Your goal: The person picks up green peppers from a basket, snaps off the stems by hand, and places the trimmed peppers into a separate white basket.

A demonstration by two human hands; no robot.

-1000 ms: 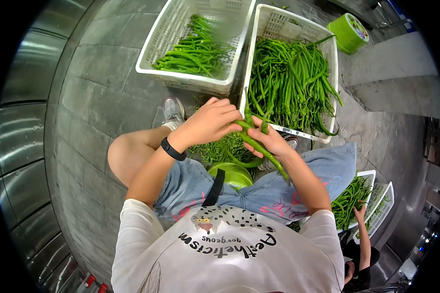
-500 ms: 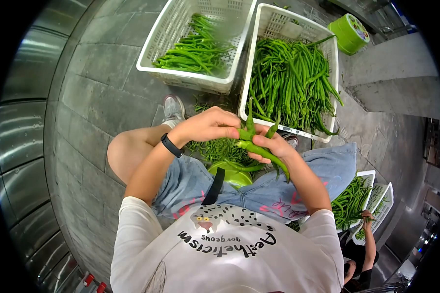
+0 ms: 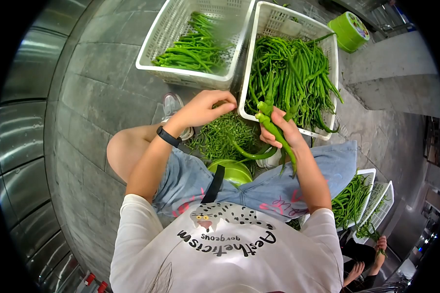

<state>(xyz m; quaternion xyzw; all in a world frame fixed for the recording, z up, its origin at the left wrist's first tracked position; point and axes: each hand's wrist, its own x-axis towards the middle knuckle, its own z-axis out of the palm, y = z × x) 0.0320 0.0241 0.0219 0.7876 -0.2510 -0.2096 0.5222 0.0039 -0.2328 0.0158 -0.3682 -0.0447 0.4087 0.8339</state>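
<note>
Between the person's knees, above the tiled floor [image 3: 90, 93], the two hands that were pressed together on one bunch half a second ago are now apart. The right hand [image 3: 290, 136] is clamped around the bunch of green peppers [image 3: 266, 117], which has risen: the stem caps now stand against the near rim of the full white basket [image 3: 244, 93], while the long tips trail down past the wrist toward the lap. The left hand [image 3: 206, 107] has let go of the bunch and swung off to the left and up. It now hovers close to the near wall of the half-filled white basket [image 3: 190, 80], with its fingers curled inward over the palm. Whether those fingers pinch anything cannot be told. With the hands parted, the heap of green trimmings [image 3: 222, 136] on the floor between the feet shows far more than it did before, and a single curved pepper [image 3: 251, 155] lies at the heap's near edge, just above the green bowl [image 3: 237, 172]. The bowl itself sits where it was. The black wristband [image 3: 168, 136] rides higher along with the left arm. At the lower right, a co-worker's hand [image 3: 382, 242] has dropped well below the small baskets [image 3: 371, 173] it was reaching into earlier.
</note>
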